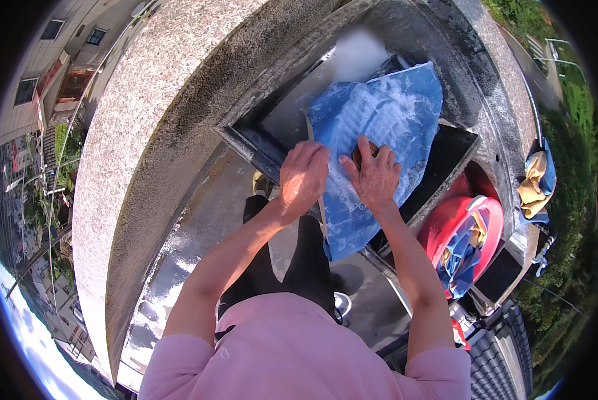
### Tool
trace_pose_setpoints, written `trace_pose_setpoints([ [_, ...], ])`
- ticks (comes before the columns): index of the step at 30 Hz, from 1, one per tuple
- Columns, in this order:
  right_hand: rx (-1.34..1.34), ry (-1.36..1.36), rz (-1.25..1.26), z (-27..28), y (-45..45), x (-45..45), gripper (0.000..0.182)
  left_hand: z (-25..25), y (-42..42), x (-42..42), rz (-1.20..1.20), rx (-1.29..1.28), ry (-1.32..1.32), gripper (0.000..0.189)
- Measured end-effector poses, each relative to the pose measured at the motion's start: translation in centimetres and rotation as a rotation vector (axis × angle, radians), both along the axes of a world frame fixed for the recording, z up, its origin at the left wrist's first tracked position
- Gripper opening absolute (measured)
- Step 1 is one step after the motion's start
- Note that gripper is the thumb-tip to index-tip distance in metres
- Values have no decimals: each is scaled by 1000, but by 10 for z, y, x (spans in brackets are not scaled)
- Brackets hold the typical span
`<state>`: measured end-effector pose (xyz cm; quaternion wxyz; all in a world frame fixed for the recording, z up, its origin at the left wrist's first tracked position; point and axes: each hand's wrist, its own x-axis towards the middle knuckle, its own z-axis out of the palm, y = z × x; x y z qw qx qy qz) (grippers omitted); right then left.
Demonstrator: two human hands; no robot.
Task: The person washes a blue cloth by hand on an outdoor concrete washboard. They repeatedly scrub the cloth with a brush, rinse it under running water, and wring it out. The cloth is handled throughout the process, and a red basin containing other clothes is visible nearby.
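A wet blue cloth [379,110] covered in white suds lies spread over a dark stone wash basin [249,145]. My left hand [305,172] has its fingers curled at the left edge of the cloth; whether it grips that edge is hard to see. My right hand [376,175] is on the middle of the cloth, with fingers around a brown, rounded object [367,152], possibly a scrubbing brush, mostly hidden under the palm. The far end of the cloth is partly covered by a blurred whitish patch.
A red plastic bucket [431,220] with blue and tan cloth [461,255] in it stands right of the basin. More blue and tan cloth [535,185] hangs on the outer ledge near a tap [542,257]. A thick granite-topped parapet [123,125] curves along the left.
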<state>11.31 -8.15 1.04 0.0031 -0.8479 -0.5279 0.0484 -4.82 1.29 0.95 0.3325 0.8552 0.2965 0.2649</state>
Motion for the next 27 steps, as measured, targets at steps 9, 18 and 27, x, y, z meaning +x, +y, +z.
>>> trace_pose_setpoints([
  [9, 73, -87, -267, -60, 31, 166, 53, -78, 70, 61, 254, -962, 394, 53],
  [18, 36, 165, 151, 16, -44, -17, 58, -70, 81, 38, 558, -1358, -441, 20],
  [27, -59, 137, -420, -61, 52, 178, 63, -19, 35, 37, 392, -1588, -650, 20],
])
